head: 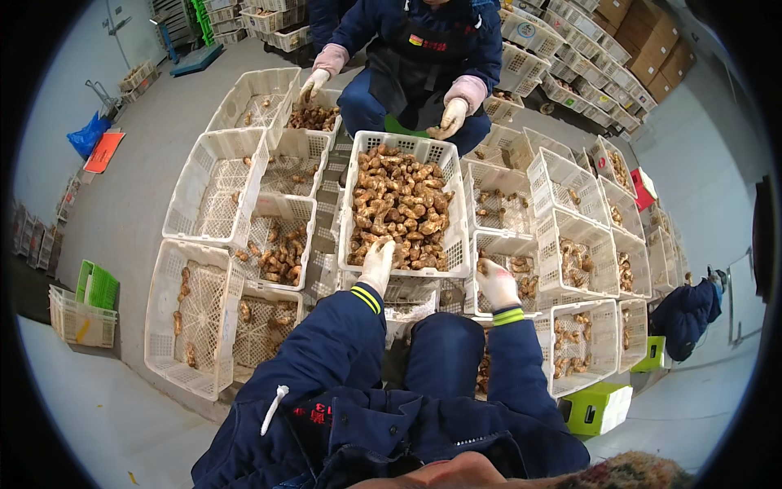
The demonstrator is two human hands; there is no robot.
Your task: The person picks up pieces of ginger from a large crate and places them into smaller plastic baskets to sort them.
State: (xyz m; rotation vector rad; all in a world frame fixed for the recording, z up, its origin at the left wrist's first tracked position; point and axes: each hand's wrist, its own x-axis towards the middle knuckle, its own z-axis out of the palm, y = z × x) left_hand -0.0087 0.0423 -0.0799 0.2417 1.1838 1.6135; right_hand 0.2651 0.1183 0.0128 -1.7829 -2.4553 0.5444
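A white perforated plastic crate [458, 202] stands in front of me, heaped with thick-stemmed brown mushrooms [397, 202]. My left hand [376, 264], in a whitish glove, reaches over its near rim, fingertips against the mushrooms. Whether it grips one is hidden. My right hand [498, 284], gloved too, hangs over the left side of a lower crate [507, 241] that holds a few mushrooms [524, 269]. Its fingers are bent together, and a small brown patch shows at the fingertips. I cannot make out whether that is a held mushroom.
Crates with scattered mushrooms flank me, such as a left crate [211, 305] and a right crate [583, 348]. Opposite sits a co-worker [415, 67] with gloved hands by the crates. Stacked crates [586, 55] and cardboard boxes [647, 36] stand behind. Another person [687, 318] is at far right.
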